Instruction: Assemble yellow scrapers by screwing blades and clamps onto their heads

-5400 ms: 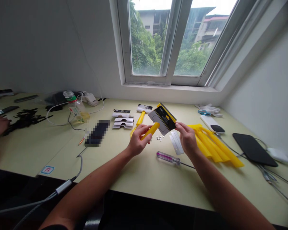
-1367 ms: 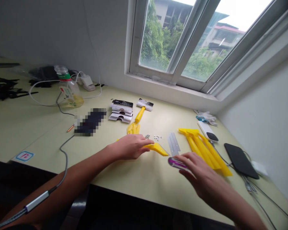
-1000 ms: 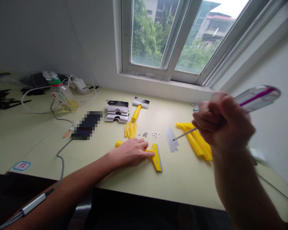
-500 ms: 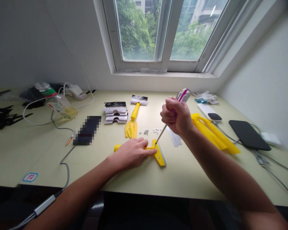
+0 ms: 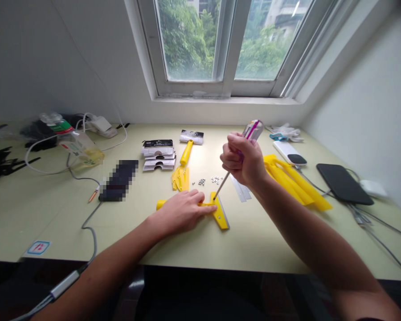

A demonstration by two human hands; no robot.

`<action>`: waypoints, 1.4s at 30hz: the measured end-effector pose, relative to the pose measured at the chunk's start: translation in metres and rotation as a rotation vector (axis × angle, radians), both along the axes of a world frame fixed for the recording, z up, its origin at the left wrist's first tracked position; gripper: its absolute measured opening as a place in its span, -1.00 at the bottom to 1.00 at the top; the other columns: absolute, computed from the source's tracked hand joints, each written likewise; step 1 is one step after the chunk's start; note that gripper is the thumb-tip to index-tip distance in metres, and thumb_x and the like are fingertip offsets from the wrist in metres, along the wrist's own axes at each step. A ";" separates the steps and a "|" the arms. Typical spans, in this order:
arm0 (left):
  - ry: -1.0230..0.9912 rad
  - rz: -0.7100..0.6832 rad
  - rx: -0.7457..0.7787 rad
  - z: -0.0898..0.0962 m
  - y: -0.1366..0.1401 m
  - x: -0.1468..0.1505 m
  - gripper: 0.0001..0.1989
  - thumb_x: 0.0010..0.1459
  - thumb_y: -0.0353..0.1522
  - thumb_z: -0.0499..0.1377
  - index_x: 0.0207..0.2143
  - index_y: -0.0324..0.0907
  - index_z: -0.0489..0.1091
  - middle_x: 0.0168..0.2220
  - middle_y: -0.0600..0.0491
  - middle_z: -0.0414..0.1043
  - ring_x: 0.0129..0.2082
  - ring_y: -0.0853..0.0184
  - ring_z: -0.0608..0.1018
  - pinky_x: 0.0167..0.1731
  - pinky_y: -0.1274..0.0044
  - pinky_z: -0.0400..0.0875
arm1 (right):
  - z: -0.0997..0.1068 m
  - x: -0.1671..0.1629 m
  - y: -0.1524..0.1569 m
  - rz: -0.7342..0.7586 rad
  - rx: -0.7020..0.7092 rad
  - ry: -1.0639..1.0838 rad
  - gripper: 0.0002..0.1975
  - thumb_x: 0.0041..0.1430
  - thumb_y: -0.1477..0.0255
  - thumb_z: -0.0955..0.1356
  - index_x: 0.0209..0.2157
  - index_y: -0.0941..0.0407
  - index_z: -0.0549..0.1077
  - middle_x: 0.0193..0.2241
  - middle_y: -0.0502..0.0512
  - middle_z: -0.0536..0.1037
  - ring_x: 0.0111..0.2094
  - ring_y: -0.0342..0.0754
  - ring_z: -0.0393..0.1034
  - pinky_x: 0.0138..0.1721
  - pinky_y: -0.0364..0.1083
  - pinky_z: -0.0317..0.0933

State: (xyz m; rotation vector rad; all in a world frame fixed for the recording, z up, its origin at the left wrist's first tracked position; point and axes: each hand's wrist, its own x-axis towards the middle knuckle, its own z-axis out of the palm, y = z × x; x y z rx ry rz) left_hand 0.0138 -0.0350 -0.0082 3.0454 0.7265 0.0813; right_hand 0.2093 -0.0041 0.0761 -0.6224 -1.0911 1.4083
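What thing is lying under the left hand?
A yellow scraper. Its bladed head and handle end show; the left hand covers most of the handle between.

Scraper handle (image 5: 161, 204) mostly hidden under left hand (image 5: 185, 211); window (image 5: 227, 49) cropped above.

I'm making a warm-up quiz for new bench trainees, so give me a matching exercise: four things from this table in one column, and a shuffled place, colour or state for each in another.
Column one:
1. screwdriver
2. yellow scraper with bare blade
3. small metal screws
4. bottle

Column two:
A. lie just left of the small white rings
B. has a green band
C. held down on the table under the left hand
D. gripped in the right hand

Right pairs: 1-D, 2-C, 3-A, 4-B.
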 end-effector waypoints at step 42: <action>0.002 -0.010 0.001 0.002 -0.002 0.000 -0.63 0.33 -0.38 0.03 0.14 0.06 0.34 -0.25 -0.01 0.35 -0.26 0.28 0.38 -0.32 0.48 0.29 | 0.057 0.059 -0.035 -0.582 0.622 -1.262 -0.87 0.17 0.32 0.41 -0.37 0.09 0.51 -0.60 -0.03 0.41 -0.58 -0.17 0.20 -0.49 -0.11 0.10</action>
